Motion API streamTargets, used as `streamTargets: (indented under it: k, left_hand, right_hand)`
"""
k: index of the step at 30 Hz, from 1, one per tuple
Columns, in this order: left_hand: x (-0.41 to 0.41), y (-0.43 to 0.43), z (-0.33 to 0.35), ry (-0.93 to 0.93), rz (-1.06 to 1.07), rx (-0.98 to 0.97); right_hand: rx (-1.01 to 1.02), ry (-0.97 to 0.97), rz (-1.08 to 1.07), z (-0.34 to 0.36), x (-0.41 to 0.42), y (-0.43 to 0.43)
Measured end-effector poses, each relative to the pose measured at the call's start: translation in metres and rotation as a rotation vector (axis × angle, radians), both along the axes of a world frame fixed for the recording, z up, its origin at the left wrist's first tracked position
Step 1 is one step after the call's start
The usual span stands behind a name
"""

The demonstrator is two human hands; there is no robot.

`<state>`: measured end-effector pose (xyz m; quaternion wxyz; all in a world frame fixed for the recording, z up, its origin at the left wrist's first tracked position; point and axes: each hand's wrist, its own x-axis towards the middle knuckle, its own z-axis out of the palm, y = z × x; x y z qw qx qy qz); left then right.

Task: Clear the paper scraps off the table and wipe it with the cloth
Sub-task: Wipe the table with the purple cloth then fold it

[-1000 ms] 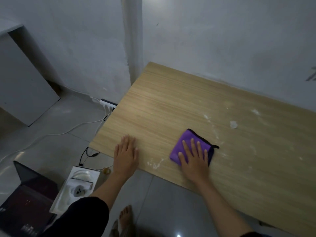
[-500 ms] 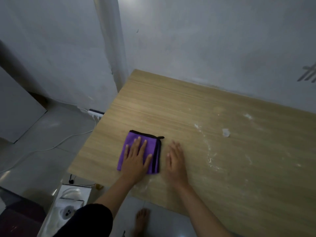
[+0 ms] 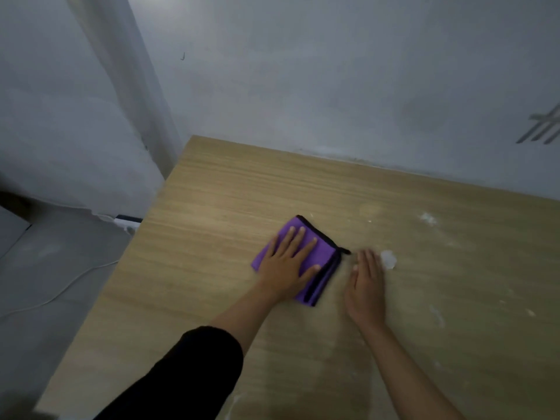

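Note:
A folded purple cloth (image 3: 324, 262) with a black edge lies on the wooden table (image 3: 230, 183). My left hand (image 3: 288, 262) presses flat on it with straight fingers. Just right of the cloth, my right hand (image 3: 365, 283) lies flat on the tabletop, fingers straight, its fingertips beside a small white paper scrap (image 3: 388, 259). More white scraps and smears (image 3: 428, 219) dot the table's right part.
A grey wall (image 3: 333, 86) runs along the table's far edge, with a white pillar (image 3: 127, 86) at its left corner. On the tiled floor at the left lie a white cable (image 3: 60, 294) and a power strip (image 3: 128, 221).
The cloth passed from under my right hand to under my left hand, which has since slid it farther onto the table and to the right. My right hand has moved up beside the white scrap.

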<state>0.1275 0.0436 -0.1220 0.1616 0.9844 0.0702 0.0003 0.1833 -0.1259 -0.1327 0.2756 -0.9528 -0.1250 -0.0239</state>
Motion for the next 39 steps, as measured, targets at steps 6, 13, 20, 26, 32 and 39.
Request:
streamTargets:
  k: [6, 13, 20, 26, 32, 39]
  left_hand:
    - [0.039, 0.067, 0.001, 0.011, 0.577, -0.017]
    - [0.087, 0.011, 0.002, 0.002, 0.342, -0.005]
    - [0.115, -0.012, 0.002, 0.001, 0.273, -0.053]
    - [0.140, 0.077, 0.004, -0.057, 0.760, -0.083]
    - [0.200, 0.046, 0.005, -0.006, 0.601, -0.069]
    - [0.231, -0.007, 0.004, -0.017, 0.183, -0.098]
  right_hand:
    - [-0.073, -0.058, -0.086, 0.002, 0.020, -0.003]
    - [-0.137, -0.143, -0.152, 0.008, 0.024, 0.004]
    - [-0.144, -0.127, -0.172, 0.035, 0.068, -0.002]
    - [-0.239, 0.010, -0.009, 0.028, 0.138, -0.020]
    - [-0.278, 0.047, 0.096, 0.026, 0.184, -0.025]
    - [-0.227, -0.070, 0.121, 0.015, 0.182, -0.034]
